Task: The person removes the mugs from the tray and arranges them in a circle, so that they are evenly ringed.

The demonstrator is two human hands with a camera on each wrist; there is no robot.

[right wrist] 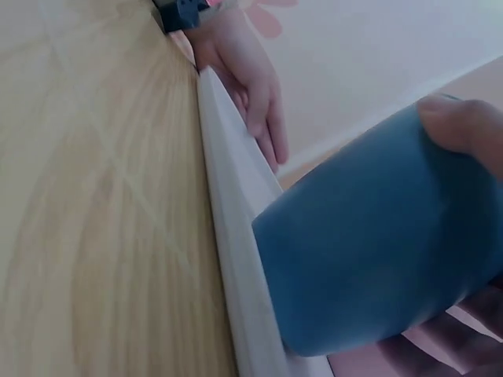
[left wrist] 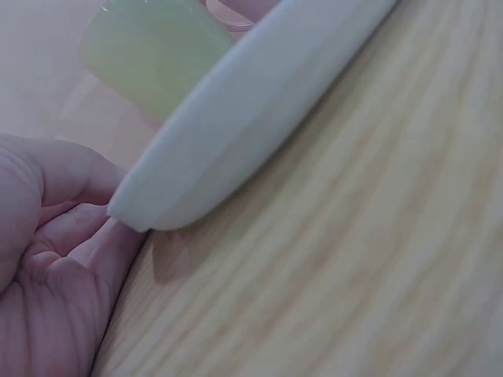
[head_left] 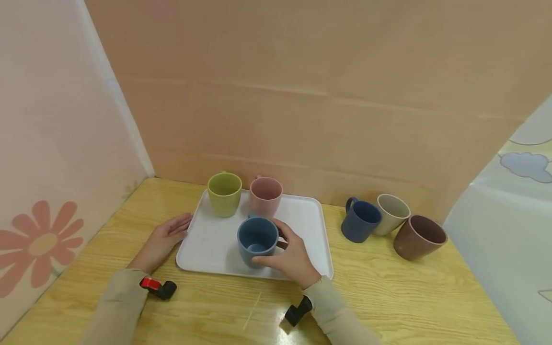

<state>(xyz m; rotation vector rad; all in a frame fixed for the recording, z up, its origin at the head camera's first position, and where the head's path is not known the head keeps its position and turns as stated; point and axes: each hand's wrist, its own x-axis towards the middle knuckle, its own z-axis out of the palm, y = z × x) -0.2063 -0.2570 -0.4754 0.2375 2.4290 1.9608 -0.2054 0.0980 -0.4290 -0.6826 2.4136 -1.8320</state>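
Note:
In the head view a white tray (head_left: pixel 207 244) lies on the wooden table. My right hand (head_left: pixel 295 256) grips a blue mug (head_left: pixel 258 242) near the tray's front edge, thumb on its near side and fingers round its right. In the right wrist view that blue mug (right wrist: pixel 377 236) is tilted in the picture, its base at the tray. My left hand (head_left: pixel 161 239) rests by the tray's left edge, fingers extended; in the left wrist view its fingers touch the tray's rim (left wrist: pixel 196 157). A green mug (head_left: pixel 224 196) and a pink mug (head_left: pixel 266 196) stand upright at the tray's back.
Right of the tray, a dark blue mug (head_left: pixel 361 220), a beige mug (head_left: pixel 392 214) and a brown mug (head_left: pixel 418 239) stand close together on the table (head_left: pixel 375 287). An orange-brown sheet (head_left: pixel 323 96) hangs behind, with patterned sheets at both sides.

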